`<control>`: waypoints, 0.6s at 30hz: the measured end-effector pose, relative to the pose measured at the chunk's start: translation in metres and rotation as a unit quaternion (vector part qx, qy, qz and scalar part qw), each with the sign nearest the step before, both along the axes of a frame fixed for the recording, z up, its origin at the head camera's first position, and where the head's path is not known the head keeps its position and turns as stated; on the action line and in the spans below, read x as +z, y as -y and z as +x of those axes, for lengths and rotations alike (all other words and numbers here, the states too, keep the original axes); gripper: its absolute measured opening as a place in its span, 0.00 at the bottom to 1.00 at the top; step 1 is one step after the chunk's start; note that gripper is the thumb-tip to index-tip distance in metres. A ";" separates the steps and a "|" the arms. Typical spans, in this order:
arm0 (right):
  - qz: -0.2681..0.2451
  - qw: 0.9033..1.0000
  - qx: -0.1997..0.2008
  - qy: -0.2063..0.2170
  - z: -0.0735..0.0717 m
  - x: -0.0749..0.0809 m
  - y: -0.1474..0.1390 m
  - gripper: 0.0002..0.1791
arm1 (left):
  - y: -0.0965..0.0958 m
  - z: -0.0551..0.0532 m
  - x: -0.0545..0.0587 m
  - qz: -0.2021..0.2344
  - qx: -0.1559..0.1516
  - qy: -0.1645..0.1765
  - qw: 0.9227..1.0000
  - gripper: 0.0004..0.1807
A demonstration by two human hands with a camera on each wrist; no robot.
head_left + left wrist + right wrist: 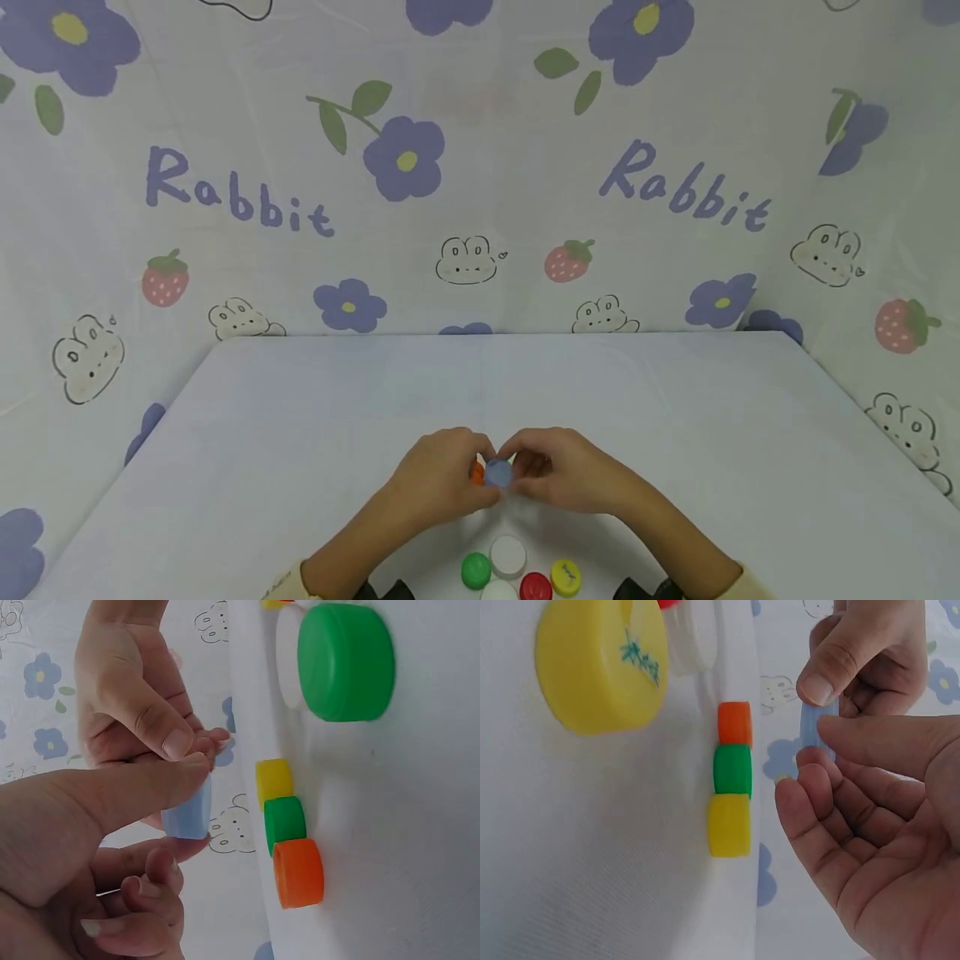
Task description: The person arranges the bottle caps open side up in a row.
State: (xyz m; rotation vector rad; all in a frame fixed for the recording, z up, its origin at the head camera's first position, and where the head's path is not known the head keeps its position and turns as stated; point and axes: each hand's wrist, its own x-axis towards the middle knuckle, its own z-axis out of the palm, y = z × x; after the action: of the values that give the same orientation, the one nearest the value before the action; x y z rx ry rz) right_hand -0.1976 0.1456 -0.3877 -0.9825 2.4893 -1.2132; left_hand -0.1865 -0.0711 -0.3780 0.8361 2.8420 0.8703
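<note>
A light blue bottle cap (498,473) is held up between both hands, over the table. My left hand (441,477) pinches it between thumb and index finger, its other fingers loosely bent. From the opposite side, my right hand (566,471) has its thumb and fingertips on the cap's edge. Below the hands an orange cap (300,874), a green cap (285,825) and a yellow cap (274,780) stand side by side in a row. In the head view the hands and the blue cap mostly cover this row.
Nearer the body lie a larger green cap (476,571), a white cap (508,557), a second white cap (498,592), a red cap (536,586) and a yellow cap (566,577) with a dark mark. The white table (300,417) meets a patterned curtain (480,192) behind.
</note>
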 end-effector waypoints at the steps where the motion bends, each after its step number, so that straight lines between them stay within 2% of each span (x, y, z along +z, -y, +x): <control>1: -0.001 1.000 -0.001 -0.001 0.000 0.001 -0.001 0.13 | -0.001 0.000 0.000 0.004 0.001 0.002 1.000 0.14; 8: 0.032 0.999 -0.019 -0.032 0.001 0.008 -0.008 0.12 | -0.013 -0.004 -0.005 0.001 0.006 -0.003 1.000 0.15; 14: 0.057 0.998 -0.011 -0.035 -0.003 0.012 -0.015 0.12 | -0.024 -0.009 -0.008 -0.006 0.020 0.005 1.000 0.17; 18: 0.075 0.996 -0.021 -0.038 -0.007 0.012 -0.022 0.13 | -0.035 -0.015 -0.010 -0.022 0.019 0.003 1.000 0.18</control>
State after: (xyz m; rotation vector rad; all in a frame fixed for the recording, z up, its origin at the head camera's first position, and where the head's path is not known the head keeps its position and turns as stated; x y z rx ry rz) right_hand -0.2050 0.1672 -0.3759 -0.9581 2.6273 -1.0014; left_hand -0.2018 -0.0359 -0.3877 0.7760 2.8700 0.8088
